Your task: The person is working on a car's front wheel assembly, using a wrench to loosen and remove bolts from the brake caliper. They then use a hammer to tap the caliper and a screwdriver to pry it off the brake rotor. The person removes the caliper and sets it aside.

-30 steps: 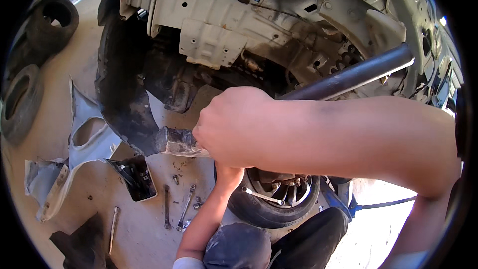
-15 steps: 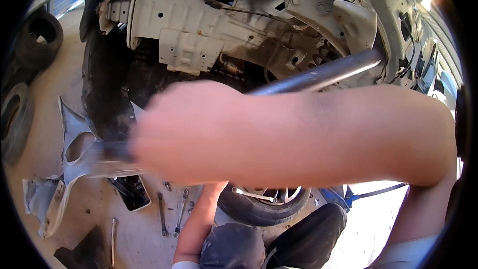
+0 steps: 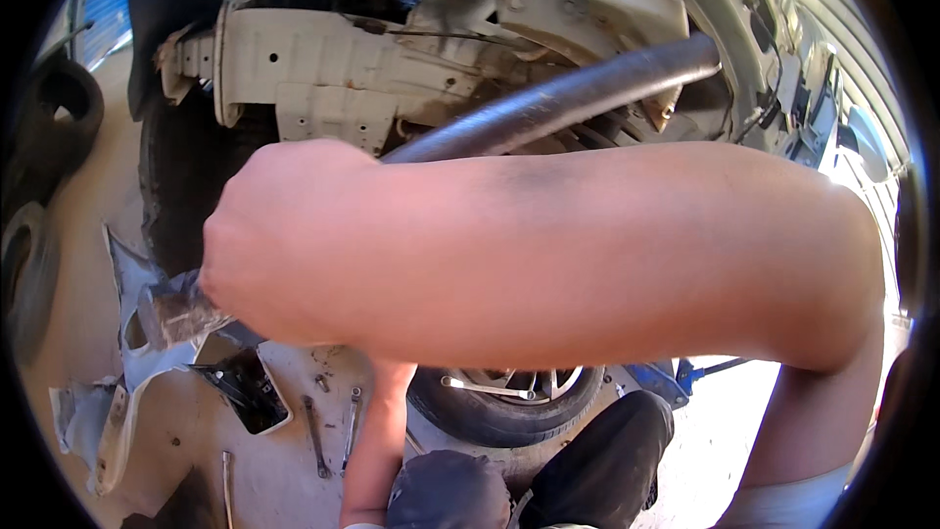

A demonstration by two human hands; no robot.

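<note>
My right forearm reaches across the middle of the view, and my right hand [image 3: 284, 235] is closed in a fist. The fist grips a tool with a long dark tube-like shaft [image 3: 558, 103], which slants up to the right behind the forearm. A blocky, worn metal end [image 3: 181, 313] sticks out below the knuckles. Lower down, my left hand [image 3: 392, 375] shows only near the wrist; its fingers are hidden behind the right forearm. Beyond the fist lies the stripped front of a car body, with a pale metal rail [image 3: 323, 59].
A wheel [image 3: 504, 416] lies near my knees with a wrench [image 3: 485, 389] on it. More wrenches [image 3: 352, 421], a dark glass-faced device [image 3: 255, 392] and a torn white panel [image 3: 127, 431] are on the floor. Tyres [image 3: 64, 108] stand at the left, a blue jack [image 3: 661, 382] at the right.
My right fist and the tool appear farther left, and the tool's metal end is less blurred. The whole view has shifted, bringing a shiny slatted part in at the top.
</note>
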